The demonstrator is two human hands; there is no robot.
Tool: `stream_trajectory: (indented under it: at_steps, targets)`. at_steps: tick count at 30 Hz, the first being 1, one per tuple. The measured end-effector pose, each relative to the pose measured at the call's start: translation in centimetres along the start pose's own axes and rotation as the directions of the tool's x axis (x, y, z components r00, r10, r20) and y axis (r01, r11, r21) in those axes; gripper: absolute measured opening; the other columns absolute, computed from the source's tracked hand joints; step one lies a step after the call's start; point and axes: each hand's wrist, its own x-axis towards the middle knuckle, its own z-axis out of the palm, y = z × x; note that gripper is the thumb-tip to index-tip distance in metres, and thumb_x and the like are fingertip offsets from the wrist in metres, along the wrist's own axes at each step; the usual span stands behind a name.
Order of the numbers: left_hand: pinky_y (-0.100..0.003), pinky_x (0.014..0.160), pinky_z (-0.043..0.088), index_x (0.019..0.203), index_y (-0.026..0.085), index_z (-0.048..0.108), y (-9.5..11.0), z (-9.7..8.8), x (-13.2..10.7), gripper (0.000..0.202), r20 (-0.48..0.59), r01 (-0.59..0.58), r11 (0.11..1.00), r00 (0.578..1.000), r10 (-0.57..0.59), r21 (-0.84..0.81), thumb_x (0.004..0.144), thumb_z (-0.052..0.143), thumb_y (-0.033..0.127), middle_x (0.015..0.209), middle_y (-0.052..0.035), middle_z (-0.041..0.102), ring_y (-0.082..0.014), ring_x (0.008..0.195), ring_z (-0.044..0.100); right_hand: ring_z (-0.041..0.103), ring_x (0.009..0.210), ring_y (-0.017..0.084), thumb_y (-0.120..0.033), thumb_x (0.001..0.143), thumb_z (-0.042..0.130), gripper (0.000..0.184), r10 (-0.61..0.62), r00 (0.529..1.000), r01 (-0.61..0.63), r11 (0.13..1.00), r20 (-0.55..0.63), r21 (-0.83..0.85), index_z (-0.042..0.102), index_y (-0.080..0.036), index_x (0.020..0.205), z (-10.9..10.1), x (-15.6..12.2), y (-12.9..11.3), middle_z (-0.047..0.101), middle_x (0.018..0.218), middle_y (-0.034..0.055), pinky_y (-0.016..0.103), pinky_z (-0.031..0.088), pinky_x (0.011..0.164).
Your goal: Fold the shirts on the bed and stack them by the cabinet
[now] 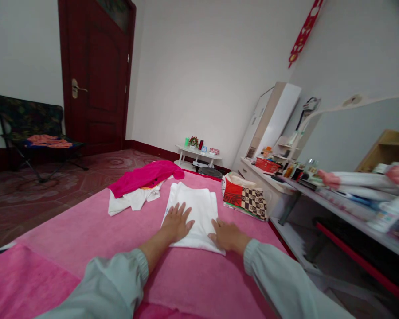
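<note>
A white folded cloth garment (197, 201) lies flat on the pink bedspread (182, 277) in front of me. My left hand (177, 223) rests palm down on its left part, fingers spread. Over the right edge of the cloth lies my right hand (226, 235), its fingers stretched out and partly on the fabric. Neither hand grips anything. Beyond and to the left is a loose heap: a bright magenta garment (146, 176) over a white one (129, 200). A stack of folded clothes (244, 197), with a red and checkered piece on top, sits to the right.
A dressing table (339, 195) with bottles and a mirror runs along the right. At the far wall stands a low white table (198, 151) with small items. A folding chair (36, 128) holding orange cloth and a dark red door (96, 75) are at left.
</note>
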Motion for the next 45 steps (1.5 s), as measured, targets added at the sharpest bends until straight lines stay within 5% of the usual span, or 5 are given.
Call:
stream_trajectory:
  at_steps: [7, 15, 21, 27, 45]
  targets:
    - [-0.053, 0.113, 0.018, 0.146, 0.017, 0.036, 0.2, -0.8, -0.6, 0.061, -0.006, -0.020, 1.000, 1.000, 0.020, -0.008, 0.095, 0.028, 0.050, 0.154, -0.0152, 0.024, -0.0364, 0.142, 0.020, 0.021, 0.143, 0.022, -0.046, 0.097, 0.031, 0.056, -0.056, 0.912, 0.137, 0.975, -0.406, 0.173, 0.030, -0.021, 0.148, -2.5, -2.4, -4.3, 0.025, 0.155, 0.0090, 0.043, 0.019, 0.116]
    - [-0.046, 0.117, 0.014, 0.149, 0.014, 0.027, -0.8, -4.9, -7.5, 0.069, 0.221, -0.177, 0.973, 0.953, 0.207, -0.148, 0.094, 0.026, 0.056, 0.157, -0.0139, 0.012, -0.0289, 0.145, 0.009, 0.009, 0.145, 0.027, -0.064, 0.087, 0.042, 0.084, -0.255, 0.966, 0.259, 0.942, -0.044, 0.216, 0.019, -0.014, 0.151, 2.5, -9.3, -4.0, 0.007, 0.157, 0.0115, 0.043, 0.016, 0.118]
    - [-0.039, 0.111, 0.030, 0.139, 0.016, 0.047, -1.4, -9.6, -10.7, 0.064, 0.283, -0.223, 0.897, 0.896, 0.343, -0.383, 0.089, 0.042, 0.056, 0.150, -0.0129, 0.036, -0.0299, 0.135, 0.037, 0.065, 0.099, 0.033, -0.063, 0.083, 0.047, 0.059, -0.243, 0.969, 0.239, 0.966, 0.036, 0.096, 0.073, -0.015, 0.104, -4.4, -6.2, -5.3, 0.070, 0.105, 0.0191, 0.040, 0.048, 0.082]
    - [-0.024, 0.055, 0.046, 0.074, 0.012, 0.066, -4.6, -8.3, -4.0, 0.042, 0.328, 0.153, 0.694, 0.936, 0.125, -0.703, 0.084, 0.048, 0.048, 0.067, -0.0034, 0.067, -0.0164, 0.060, 0.062, 0.065, 0.097, 0.022, -0.036, 0.087, 0.052, 0.032, -0.140, 0.947, 0.202, 0.960, -0.290, 0.196, 0.071, -0.019, 0.106, -5.6, 4.0, -5.5, 0.071, 0.106, 0.0092, 0.028, 0.045, 0.081]
    - [-0.025, 0.073, 0.045, 0.100, 0.018, 0.063, -10.5, -0.8, 12.6, 0.037, -0.033, 0.427, 0.779, 0.868, -0.495, -0.460, 0.069, 0.073, 0.035, 0.087, -0.0029, 0.070, -0.0188, 0.085, 0.064, 0.022, 0.143, 0.021, -0.047, 0.093, 0.043, 0.050, -0.079, 0.916, 0.254, 0.873, -0.393, 0.416, 0.045, -0.027, 0.139, 2.5, 11.0, -5.0, 0.030, 0.154, 0.0034, 0.047, 0.015, 0.115]
